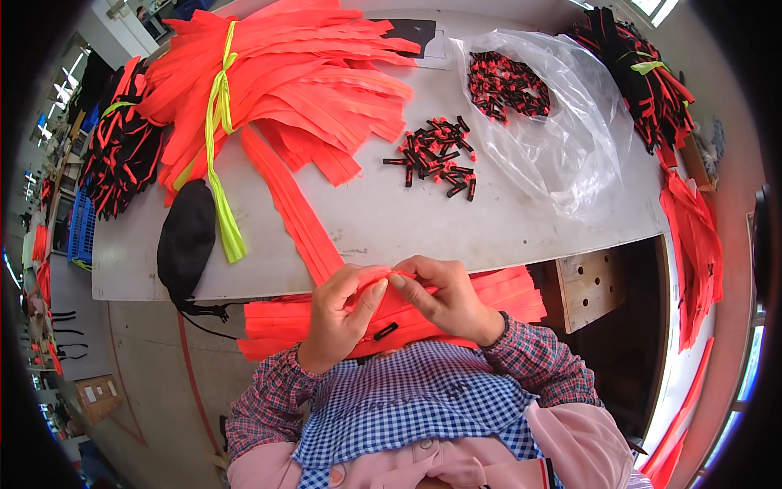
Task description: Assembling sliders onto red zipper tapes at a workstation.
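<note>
Here, at the near edge of the grey table [423, 220], the left hand [338, 314] and the right hand [444, 297] meet, both pinched shut on the end of one long neon-orange fabric zipper strip [297, 212], thumbs and forefingers pressed together over it. That strip runs away from the hands across the table toward a big tied bundle of the same orange strips [301, 81], bound with a yellow-green ribbon [218, 122]. More orange strips lie over the person's lap [277, 322], and a small black slider [385, 330] sits on them just below the hands. The strip looks light, thin and limp, so it would likely sag and twist unless held taut near its end; a pinch on the flat tape beside the teeth seems the surest hold. Farther off on the table lies a loose heap of small black-and-red sliders [432, 155], with more inside a clear plastic bag [562, 138], and a black pouch [186, 240] rests to the left.
</note>
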`<state>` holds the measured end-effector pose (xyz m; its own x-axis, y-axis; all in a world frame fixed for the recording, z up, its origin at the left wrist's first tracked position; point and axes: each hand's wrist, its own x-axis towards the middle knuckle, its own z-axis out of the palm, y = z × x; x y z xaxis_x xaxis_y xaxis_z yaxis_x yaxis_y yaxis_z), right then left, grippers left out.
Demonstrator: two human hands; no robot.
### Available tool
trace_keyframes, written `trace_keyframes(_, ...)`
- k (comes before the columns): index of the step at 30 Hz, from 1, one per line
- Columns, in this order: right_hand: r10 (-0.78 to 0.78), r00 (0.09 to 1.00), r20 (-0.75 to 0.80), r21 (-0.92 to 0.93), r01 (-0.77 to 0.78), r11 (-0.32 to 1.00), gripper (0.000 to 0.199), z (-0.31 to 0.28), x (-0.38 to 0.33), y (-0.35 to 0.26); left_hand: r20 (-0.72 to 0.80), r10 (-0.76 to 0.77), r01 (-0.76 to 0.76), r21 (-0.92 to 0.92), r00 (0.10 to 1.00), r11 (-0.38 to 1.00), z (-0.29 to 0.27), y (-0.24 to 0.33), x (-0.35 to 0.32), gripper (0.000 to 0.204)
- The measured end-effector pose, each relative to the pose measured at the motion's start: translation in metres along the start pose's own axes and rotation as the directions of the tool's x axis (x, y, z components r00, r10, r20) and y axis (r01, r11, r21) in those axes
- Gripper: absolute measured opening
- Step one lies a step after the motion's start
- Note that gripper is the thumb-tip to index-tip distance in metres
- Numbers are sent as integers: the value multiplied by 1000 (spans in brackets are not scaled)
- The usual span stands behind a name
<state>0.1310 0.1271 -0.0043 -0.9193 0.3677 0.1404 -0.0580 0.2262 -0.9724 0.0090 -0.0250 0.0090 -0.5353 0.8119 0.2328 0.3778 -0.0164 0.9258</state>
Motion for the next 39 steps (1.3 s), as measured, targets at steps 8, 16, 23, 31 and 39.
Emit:
trace_keyframes(8, -9, 1000, 10, 59, 8, 998, 19, 8, -4, 4, -9, 110, -106, 216, 994, 971, 4, 1, -1, 15)
trace_keyframes(16, 363, 931, 25, 591, -306, 746, 21, 28, -1, 29, -71, 173, -149, 260, 982, 954, 16, -5, 4, 14)
trace_keyframes(23, 266, 964, -8, 183, -260, 948, 22, -10, 32, 52, -69, 61, -45, 216, 996, 975, 10, -7, 2, 16)
trace_keyframes(31, -112, 931, -347, -745, -201, 636, 25, -79, 92, 134, -97, 75, -53, 218, 992, 975, 9, -1, -3, 15)
trace_keyframes(39, -150, 935, -322, -577, -68, 814, 15, -93, 81, 112, -124, 93, -64, 223, 988, 973, 5, -1, 0, 16)
